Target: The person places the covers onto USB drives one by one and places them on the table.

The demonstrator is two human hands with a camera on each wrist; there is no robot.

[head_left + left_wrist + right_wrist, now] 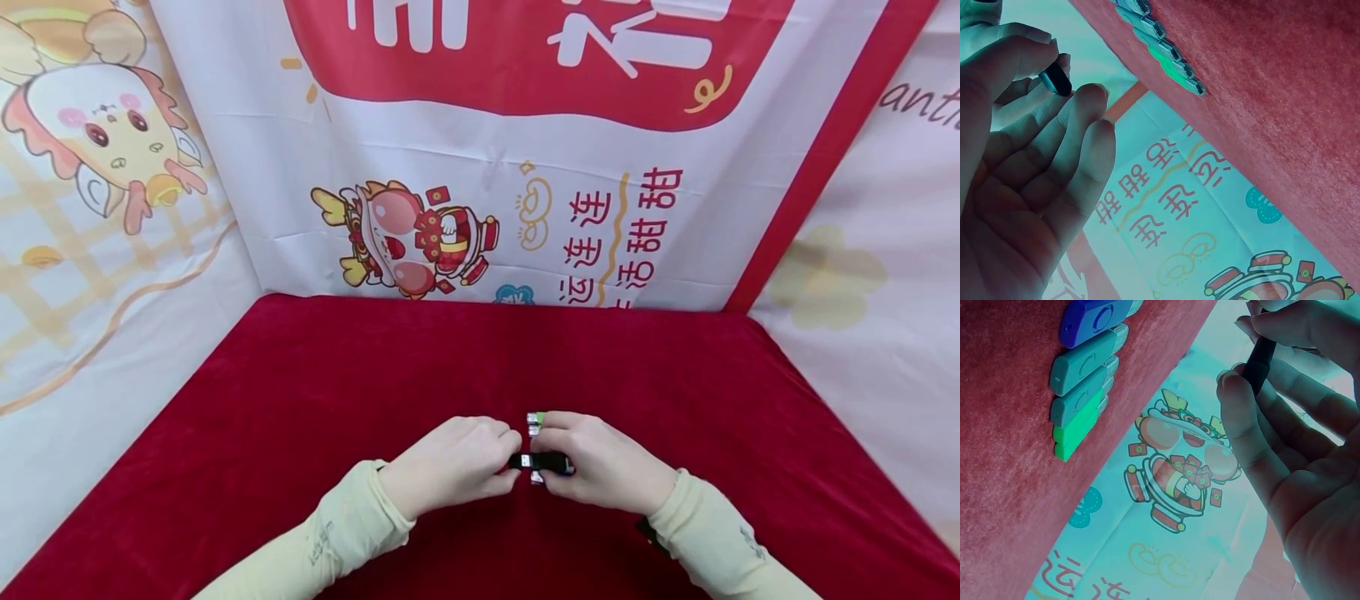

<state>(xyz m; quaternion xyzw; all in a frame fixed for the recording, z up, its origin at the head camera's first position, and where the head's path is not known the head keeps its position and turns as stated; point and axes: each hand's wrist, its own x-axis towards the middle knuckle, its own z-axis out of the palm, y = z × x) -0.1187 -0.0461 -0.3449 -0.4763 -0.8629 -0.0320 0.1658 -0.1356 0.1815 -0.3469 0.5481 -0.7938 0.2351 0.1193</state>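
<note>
My right hand (603,467) pinches a black USB stick (555,463), its metal connector (526,460) pointing left and bare between the two hands. Close against the connector's tip, my left hand (457,462) pinches a small black cap (514,460) between thumb and fingers. The left wrist view shows this black cap (1057,79) at the left fingertips, with the other hand partly hidden behind. In the right wrist view the dark stick (1260,365) sits between the right thumb and fingers.
Several USB sticks lie side by side on the red cloth (390,375), partly covered by the right hand from above: a green one (1077,428), a blue one (1094,324) and teal-looking ones (1085,362) between. Printed fabric walls (450,150) stand behind and at both sides.
</note>
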